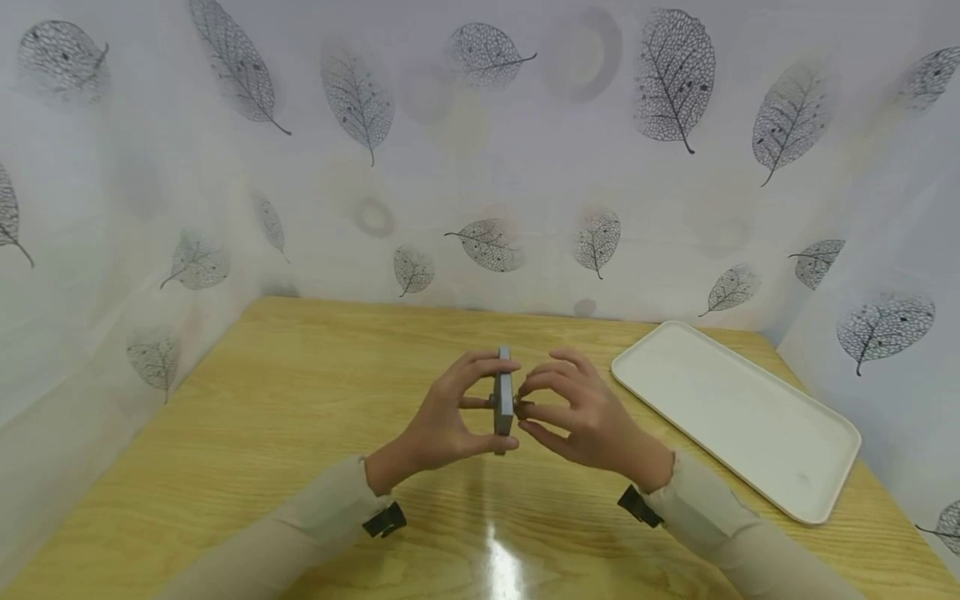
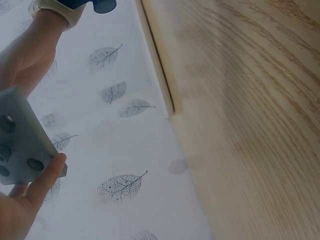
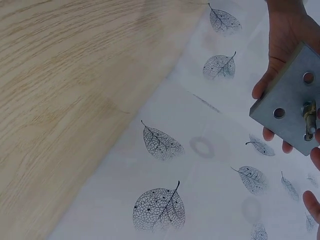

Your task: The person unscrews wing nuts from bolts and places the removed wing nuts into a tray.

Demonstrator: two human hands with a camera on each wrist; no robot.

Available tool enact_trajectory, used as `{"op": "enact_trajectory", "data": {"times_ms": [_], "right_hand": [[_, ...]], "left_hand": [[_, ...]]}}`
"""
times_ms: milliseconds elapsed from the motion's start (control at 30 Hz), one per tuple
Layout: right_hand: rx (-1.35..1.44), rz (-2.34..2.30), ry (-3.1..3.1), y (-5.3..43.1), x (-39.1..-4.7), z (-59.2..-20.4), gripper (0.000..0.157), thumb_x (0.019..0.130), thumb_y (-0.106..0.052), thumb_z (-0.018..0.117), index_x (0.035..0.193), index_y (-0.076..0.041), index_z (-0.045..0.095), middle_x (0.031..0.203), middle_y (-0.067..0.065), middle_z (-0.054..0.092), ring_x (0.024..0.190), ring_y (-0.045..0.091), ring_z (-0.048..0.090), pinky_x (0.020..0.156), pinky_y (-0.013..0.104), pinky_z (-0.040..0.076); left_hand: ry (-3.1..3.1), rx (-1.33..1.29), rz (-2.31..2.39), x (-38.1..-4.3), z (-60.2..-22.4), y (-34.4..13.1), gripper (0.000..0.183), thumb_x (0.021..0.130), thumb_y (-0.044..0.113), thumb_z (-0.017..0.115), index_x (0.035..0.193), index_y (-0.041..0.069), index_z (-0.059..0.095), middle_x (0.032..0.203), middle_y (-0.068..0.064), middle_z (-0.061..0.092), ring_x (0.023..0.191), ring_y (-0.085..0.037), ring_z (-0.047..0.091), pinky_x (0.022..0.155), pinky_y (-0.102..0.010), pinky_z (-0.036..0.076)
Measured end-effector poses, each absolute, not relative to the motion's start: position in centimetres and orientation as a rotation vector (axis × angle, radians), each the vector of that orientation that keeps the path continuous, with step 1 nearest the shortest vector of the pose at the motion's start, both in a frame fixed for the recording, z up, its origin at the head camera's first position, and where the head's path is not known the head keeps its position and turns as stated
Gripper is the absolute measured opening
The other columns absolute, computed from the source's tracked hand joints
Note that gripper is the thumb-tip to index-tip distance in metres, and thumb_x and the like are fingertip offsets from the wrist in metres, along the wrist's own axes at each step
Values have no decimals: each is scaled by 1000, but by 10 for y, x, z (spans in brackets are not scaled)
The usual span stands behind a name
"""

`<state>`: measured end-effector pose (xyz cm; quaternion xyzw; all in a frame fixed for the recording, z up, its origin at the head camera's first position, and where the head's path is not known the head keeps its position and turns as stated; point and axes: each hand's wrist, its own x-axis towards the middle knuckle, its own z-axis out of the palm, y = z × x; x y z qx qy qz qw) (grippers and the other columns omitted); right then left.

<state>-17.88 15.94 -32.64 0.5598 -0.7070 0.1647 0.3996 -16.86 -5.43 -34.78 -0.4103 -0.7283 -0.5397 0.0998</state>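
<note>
A grey metal plate with several round holes [image 1: 504,400] stands on edge above the table, gripped by my left hand [image 1: 438,417] between thumb and fingers. Through one of its holes passes a bolt [image 3: 311,125]; its round head [image 2: 4,152] shows on the plate's left face. A brass-coloured nut [image 3: 307,108] sits on the threaded part, against or close to the plate's right face. My right hand [image 1: 588,412] has its fingertips round the nut and bolt end, pinching there. The fingers partly hide the nut in the head view.
A white rectangular tray [image 1: 738,417] lies on the right side of the wooden table [image 1: 300,400]. Leaf-printed curtains [image 1: 480,167] enclose the table at the back and sides. Dark wrist cameras [image 1: 384,518] are strapped to both sleeves.
</note>
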Motion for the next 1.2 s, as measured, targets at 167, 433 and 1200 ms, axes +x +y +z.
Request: {"op": "enact_trajectory", "data": {"times_ms": [167, 433, 1200], "right_hand": [[1382, 435, -1816, 159, -180, -324, 26, 95, -30, 54, 88, -9, 68, 93, 8, 64, 89, 23, 60, 87, 54, 46], [1323, 423, -1954, 162, -183, -326, 35, 92, -39, 54, 99, -7, 65, 101, 9, 63, 97, 25, 59, 96, 53, 43], [1404, 426, -1724, 157, -179, -324, 26, 95, -27, 55, 81, -11, 69, 92, 8, 64, 88, 24, 60, 88, 52, 46]], "left_hand": [[-2153, -1217, -1593, -169, -348, -54, 73, 70, 13, 83, 134, 12, 47, 134, -14, 44, 115, -31, 54, 77, -26, 58], [-2163, -1217, -1582, -168, -347, -55, 73, 70, 15, 83, 134, 12, 47, 135, -14, 43, 115, -31, 54, 76, -25, 58], [-2162, -1196, -1602, -169, -350, -55, 74, 69, 14, 84, 134, 15, 47, 135, -12, 43, 116, -29, 52, 76, -26, 58]]}}
